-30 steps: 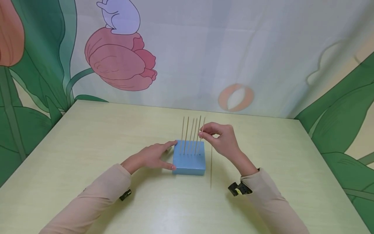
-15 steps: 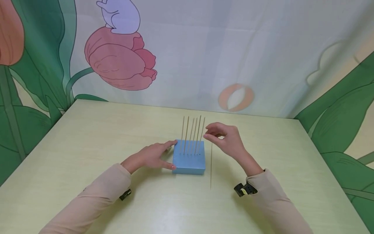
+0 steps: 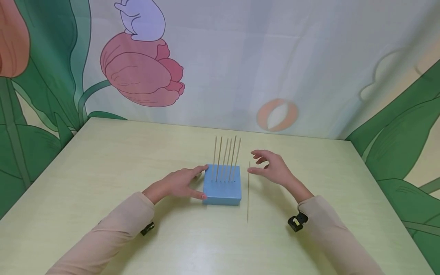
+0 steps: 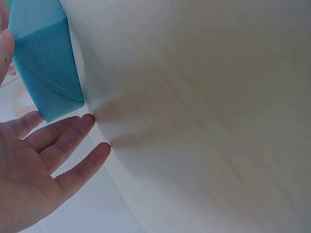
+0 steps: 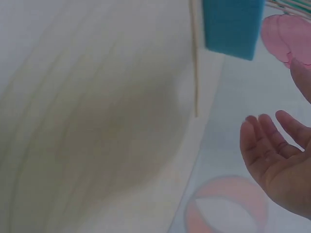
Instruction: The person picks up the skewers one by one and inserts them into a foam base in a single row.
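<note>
In the head view a blue foam block [image 3: 222, 193] lies mid-table, with several thin wooden sticks [image 3: 219, 156] standing in a row of holes in its top. My left hand [image 3: 178, 183] holds the block by its left side, thumb at the near corner and index finger at the far corner. The left wrist view shows the other fingers [image 4: 73, 141] spread behind it. My right hand [image 3: 271, 168] hovers to the right, thumb and fingers apart, holding nothing. Its thumb is near the far end of a loose wooden stick [image 3: 248, 202] lying beside the block.
The pale table [image 3: 137, 152] reaches back to a printed curtain [image 3: 223, 68] with flowers and leaves. A dark band [image 3: 297, 221] shows at the right sleeve, another [image 3: 148, 228] at the left sleeve.
My right hand has let go of the rightmost standing stick, moved right and lower, and spread its fingers. That stick stays upright in the block. The left hand has not moved.
</note>
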`<state>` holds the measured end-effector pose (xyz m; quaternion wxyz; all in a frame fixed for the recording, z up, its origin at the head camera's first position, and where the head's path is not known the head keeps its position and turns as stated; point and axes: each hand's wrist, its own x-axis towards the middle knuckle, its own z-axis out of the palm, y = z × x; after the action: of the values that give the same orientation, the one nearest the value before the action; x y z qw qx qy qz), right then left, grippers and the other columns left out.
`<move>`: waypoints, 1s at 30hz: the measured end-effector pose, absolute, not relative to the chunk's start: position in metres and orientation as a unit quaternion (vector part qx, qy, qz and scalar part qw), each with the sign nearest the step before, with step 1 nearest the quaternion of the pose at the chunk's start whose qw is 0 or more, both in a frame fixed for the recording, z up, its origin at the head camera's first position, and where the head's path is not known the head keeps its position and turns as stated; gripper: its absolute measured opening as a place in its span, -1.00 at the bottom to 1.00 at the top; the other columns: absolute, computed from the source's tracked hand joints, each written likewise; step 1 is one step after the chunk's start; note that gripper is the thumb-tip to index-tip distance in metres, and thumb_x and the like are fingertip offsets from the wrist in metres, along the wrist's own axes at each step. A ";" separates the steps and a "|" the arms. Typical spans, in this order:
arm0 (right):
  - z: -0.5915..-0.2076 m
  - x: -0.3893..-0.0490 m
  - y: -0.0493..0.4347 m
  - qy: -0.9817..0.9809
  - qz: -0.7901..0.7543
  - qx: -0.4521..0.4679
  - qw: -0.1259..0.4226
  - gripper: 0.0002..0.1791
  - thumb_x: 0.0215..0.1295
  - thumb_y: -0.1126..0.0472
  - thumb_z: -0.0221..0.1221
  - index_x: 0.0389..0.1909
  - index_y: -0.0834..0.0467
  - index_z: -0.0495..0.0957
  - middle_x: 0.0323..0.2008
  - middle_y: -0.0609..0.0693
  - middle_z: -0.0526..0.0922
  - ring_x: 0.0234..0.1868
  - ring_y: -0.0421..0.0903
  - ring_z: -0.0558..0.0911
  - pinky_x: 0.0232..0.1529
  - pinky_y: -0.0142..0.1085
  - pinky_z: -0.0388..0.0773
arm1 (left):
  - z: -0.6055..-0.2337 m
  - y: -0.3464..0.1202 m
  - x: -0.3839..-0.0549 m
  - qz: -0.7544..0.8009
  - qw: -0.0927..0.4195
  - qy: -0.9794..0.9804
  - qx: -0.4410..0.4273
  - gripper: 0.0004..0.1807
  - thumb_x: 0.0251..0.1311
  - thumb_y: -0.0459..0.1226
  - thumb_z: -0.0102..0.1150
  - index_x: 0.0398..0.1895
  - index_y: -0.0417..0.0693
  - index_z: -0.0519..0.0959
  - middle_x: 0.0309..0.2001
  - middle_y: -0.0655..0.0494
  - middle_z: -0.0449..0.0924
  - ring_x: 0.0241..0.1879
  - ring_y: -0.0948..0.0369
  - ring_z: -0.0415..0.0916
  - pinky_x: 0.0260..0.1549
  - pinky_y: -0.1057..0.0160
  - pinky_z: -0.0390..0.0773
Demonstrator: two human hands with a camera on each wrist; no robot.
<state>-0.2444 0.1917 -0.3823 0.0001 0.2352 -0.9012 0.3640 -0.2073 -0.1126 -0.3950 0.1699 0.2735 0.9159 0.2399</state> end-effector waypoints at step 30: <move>-0.421 -0.266 0.195 -0.957 0.143 0.224 -0.121 -0.01 0.04 -0.20 0.21 0.35 0.28 0.06 0.32 0.35 -0.04 0.29 0.34 -0.06 0.12 0.28 -0.01 | -0.393 -0.113 -0.207 0.249 0.178 0.915 0.263 0.04 -0.07 0.18 0.23 0.42 0.02 -0.03 0.24 -0.10 0.28 0.20 0.02 0.27 0.04 -0.05 0.31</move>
<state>-0.2657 0.1947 -0.4212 -0.1208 0.2236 -0.9566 0.1426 -0.2068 -0.1134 -0.3932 0.1778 0.2635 0.9149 0.2488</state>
